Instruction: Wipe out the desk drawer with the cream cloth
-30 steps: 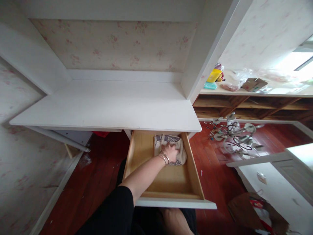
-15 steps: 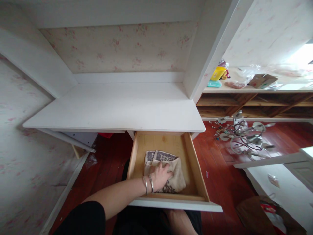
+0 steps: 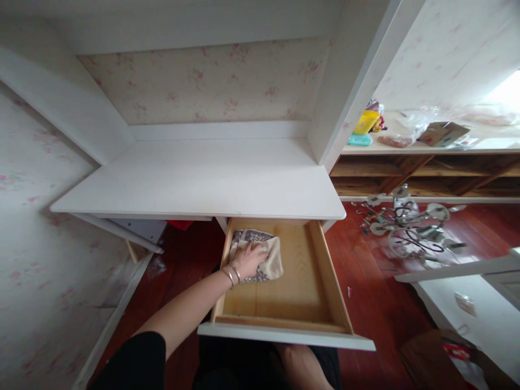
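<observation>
My left hand point(image 3: 248, 259), with two bracelets at the wrist, presses on a folded beige and grey patterned towel point(image 3: 273, 261) with its fingers curled over the cloth. The towel lies on the bottom of a pulled-out wooden drawer point(image 3: 284, 303), at the back left against the side wall. Below the white drawer front, part of my right hand and forearm point(image 3: 300, 365) shows over dark clothing. The drawer front hides its fingers.
Above the drawer is a white desk top point(image 3: 203, 173) with upright side panels. On the red wooden floor to the right lies a chandelier point(image 3: 418, 222). A low shelf point(image 3: 377, 169) behind it carries a yellow container point(image 3: 365, 122) and a cardboard box point(image 3: 442, 134). A white furniture piece point(image 3: 447, 292) stands at right.
My left hand and the towel have slid from the front middle of the drawer to its back left. The view has shifted slightly; the right arm stays low under the drawer front.
</observation>
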{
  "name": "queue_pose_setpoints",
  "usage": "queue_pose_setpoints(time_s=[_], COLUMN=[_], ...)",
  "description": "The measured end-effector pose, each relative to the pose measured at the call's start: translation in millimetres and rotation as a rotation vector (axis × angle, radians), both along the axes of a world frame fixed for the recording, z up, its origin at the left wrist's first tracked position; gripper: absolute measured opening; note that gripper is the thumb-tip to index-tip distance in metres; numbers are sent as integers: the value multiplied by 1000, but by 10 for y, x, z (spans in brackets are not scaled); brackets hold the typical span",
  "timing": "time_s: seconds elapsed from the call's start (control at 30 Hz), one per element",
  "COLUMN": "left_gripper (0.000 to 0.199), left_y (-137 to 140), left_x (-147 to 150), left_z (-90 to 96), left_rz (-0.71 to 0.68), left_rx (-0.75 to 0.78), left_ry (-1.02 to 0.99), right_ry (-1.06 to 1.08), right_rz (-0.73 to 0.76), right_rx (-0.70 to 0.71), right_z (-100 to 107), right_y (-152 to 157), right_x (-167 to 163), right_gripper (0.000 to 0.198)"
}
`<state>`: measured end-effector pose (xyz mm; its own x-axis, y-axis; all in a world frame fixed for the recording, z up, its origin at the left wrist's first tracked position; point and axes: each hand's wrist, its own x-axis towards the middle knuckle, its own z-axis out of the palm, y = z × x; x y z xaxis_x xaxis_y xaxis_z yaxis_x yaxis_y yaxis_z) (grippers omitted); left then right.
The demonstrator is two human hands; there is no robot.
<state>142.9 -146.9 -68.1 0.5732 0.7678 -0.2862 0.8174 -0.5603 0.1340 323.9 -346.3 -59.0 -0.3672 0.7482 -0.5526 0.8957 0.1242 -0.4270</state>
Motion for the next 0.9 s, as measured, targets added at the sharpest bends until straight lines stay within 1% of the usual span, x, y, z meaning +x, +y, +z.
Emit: queue_pose_setpoints(time_s=[0.1, 0.2, 0.3, 0.37, 0.43, 0.5, 0.57, 0.6, 0.73, 0.8, 0.9], left_gripper=[60, 58, 59, 63, 79, 95, 101, 96, 63, 60, 63], left_y=[263, 327, 199, 75, -24, -74, -73, -58, 8, -2, -96], left_x=[88, 206, 285, 269, 202, 118, 58, 46, 114, 179, 254], left_z=[9, 27, 26, -4, -56, -110, -140, -141, -69, -21, 28], left_rz=[36, 51, 73, 120, 156, 164, 163, 166, 195, 218, 284], left_rx=[82, 121, 136, 102, 53, 30, 28, 30, 15, -9, -50], left_ry=[4, -6, -35, -50, -28, 16, 36, 28, -45, -72, -110], right_ry=[-4, 4, 12, 11, 28, 48, 57, 53, 51, 68, 71], right_rz=[-22, -46, -60, -63, -65, -65, -61, -61, -67, -63, -62], right_rx=[-27, -28, -12, -9, 3, 23, 33, 33, 25, 22, 23], right_z=[45, -7, -102, -161, -209, -249, -282, -295, -303, -284, -250], right_y=[-5, -31, -58, -69, -74, -79, -86, -91, -98, -91, -80], right_x=[0, 7, 13, 16, 21, 28, 36, 40, 52, 54, 52], right_gripper=[38, 36, 37, 38, 40, 41, 42, 41, 40, 40, 39])
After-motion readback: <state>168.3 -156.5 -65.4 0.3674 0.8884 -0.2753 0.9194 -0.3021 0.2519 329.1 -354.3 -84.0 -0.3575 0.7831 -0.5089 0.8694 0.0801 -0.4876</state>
